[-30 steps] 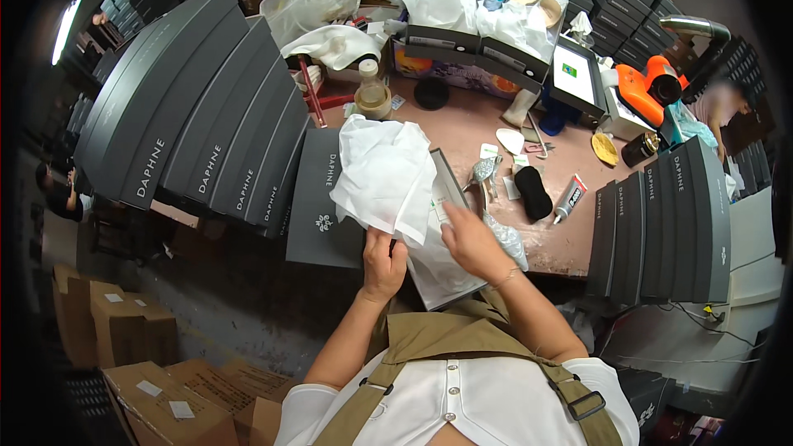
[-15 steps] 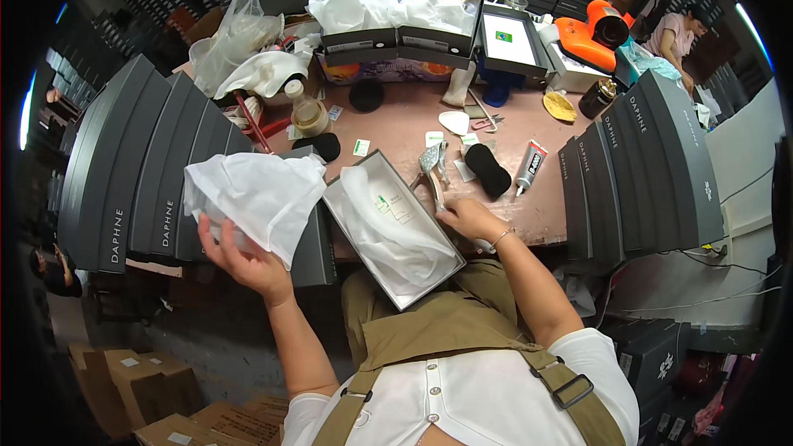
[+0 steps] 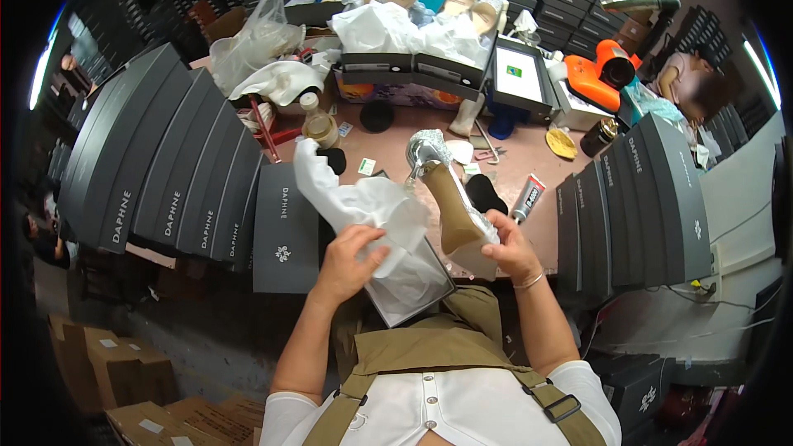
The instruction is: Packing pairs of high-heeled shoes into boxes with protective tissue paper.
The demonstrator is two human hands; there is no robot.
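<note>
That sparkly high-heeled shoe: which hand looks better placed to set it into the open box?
Probably the right hand: it already holds the shoe by its toe end, just above the open box. The left hand is busy gripping the white tissue paper.

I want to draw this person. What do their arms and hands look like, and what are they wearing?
Both forearms are bare. The left hand wears nothing that shows. The right hand has a thin bracelet at the wrist. Short white sleeves cover the upper arms, under olive-tan overall straps with dark buckles.
</note>
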